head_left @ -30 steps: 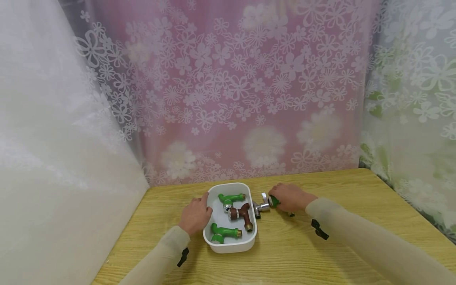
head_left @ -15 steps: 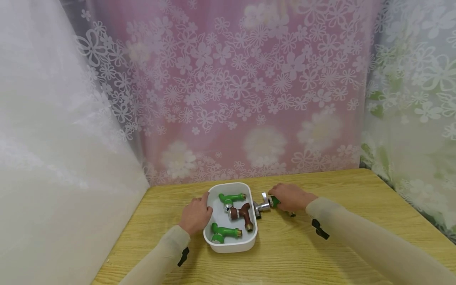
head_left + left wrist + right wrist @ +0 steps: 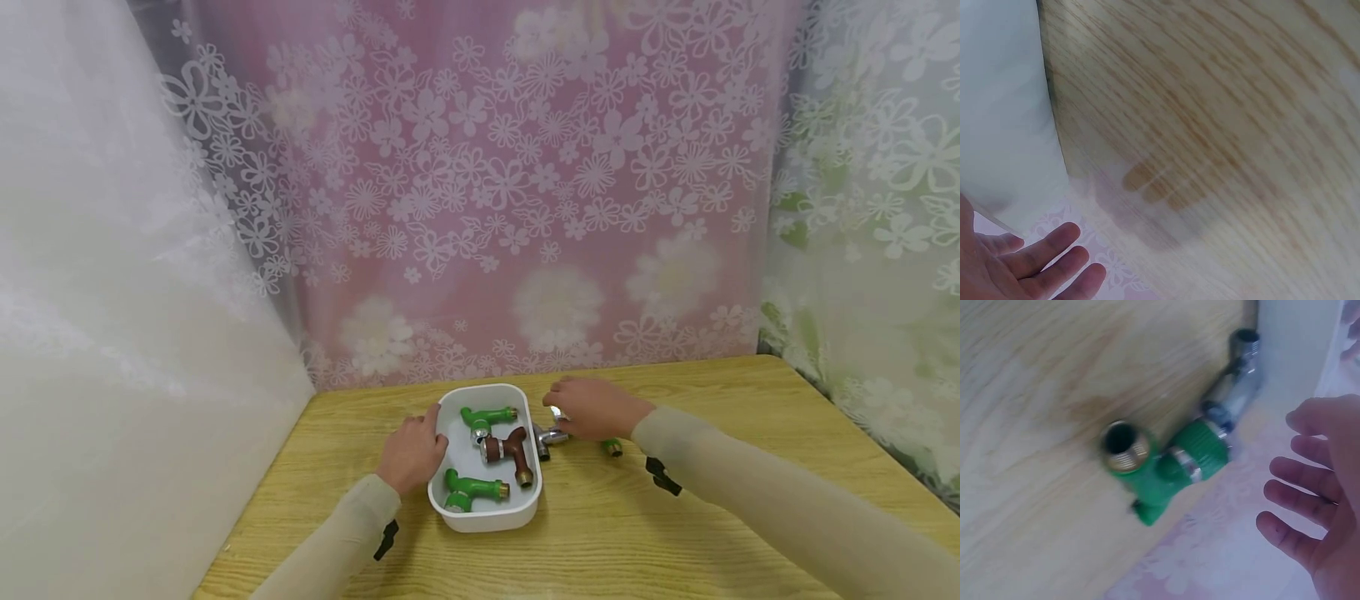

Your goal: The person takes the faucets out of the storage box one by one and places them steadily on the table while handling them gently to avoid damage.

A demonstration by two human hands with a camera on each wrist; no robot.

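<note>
My left hand (image 3: 409,455) rests against the left rim of a white plastic tub (image 3: 491,523); its fingers look loose in the left wrist view. Inside lie two green taps (image 3: 476,488) and a brown tap (image 3: 516,457). My right hand (image 3: 602,408) hovers over a chrome tap (image 3: 553,436) beside the tub's right wall, partly hiding it. Relaxed and spread, the right fingers (image 3: 1300,475) hold nothing in the right wrist view. There, another green tap (image 3: 1157,478) with a brass threaded end lies on the table, its cap against the chrome tap.
The wood-grain table (image 3: 360,550) carries the tub and taps. Behind its far edge hangs a pink flowered curtain (image 3: 480,250). A white sheet (image 3: 135,333) closes off the left side, and a pale flowered curtain (image 3: 870,275) the right.
My right hand has left the loose green tap and shifted left over the chrome one, with fingers loosened. The left hand and tub have stayed put.
</note>
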